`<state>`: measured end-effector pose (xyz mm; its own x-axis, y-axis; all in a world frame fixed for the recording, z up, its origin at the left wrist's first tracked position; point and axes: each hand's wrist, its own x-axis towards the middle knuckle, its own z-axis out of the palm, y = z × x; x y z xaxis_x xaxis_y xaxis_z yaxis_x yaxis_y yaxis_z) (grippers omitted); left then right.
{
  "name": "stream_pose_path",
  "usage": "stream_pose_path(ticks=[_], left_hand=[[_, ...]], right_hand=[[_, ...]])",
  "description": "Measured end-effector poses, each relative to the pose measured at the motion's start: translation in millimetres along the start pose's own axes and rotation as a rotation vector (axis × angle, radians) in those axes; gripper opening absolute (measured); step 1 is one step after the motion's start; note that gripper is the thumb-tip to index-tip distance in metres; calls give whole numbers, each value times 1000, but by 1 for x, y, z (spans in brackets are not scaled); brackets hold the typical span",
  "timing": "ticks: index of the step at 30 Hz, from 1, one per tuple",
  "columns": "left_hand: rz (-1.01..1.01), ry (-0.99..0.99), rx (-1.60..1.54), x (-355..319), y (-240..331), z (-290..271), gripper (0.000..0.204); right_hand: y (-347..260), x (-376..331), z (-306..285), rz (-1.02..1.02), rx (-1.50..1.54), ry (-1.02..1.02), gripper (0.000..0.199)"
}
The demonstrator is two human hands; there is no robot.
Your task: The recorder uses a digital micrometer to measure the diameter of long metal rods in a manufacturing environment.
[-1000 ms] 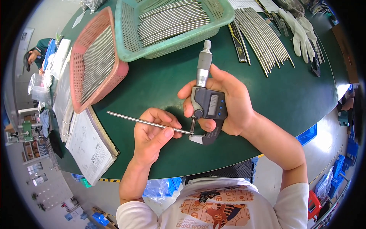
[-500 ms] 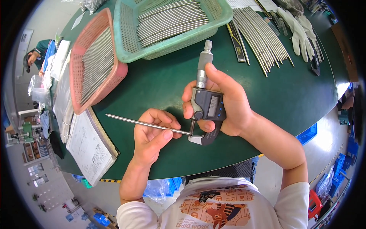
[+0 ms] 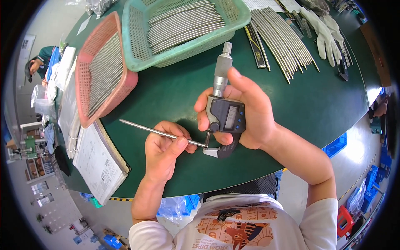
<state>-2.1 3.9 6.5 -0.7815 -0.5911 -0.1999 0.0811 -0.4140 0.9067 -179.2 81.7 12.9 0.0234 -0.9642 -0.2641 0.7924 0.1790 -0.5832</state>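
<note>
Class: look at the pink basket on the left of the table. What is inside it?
The pink basket holds a layer of thin metal rods lying side by side along its length. They cover the bottom, so anything beneath them cannot be seen.

Both hands were raised close together, each closed in a grip.

The left hand [image 3: 166, 152] was curled, thumb pressed against the forefinger in a pinch, its bare forearm rising from the lower edge. The right hand [image 3: 246, 114] stood just beside it and slightly higher, fingers wrapped round from behind, thumb pointing upward, forefinger tip bent in front; its forearm ran down to the right into a white sleeve.
</note>
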Motion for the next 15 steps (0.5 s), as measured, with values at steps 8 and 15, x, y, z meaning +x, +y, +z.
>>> stream_pose_path(ticks=[8,15], left_hand=[[17,56,3,-1,0,3,18],[15,-34,-62,-1,2,0,18]], right_hand=[[2,0,2,-61,-67,19,66],[-3,-2,3,20,17,43,61]])
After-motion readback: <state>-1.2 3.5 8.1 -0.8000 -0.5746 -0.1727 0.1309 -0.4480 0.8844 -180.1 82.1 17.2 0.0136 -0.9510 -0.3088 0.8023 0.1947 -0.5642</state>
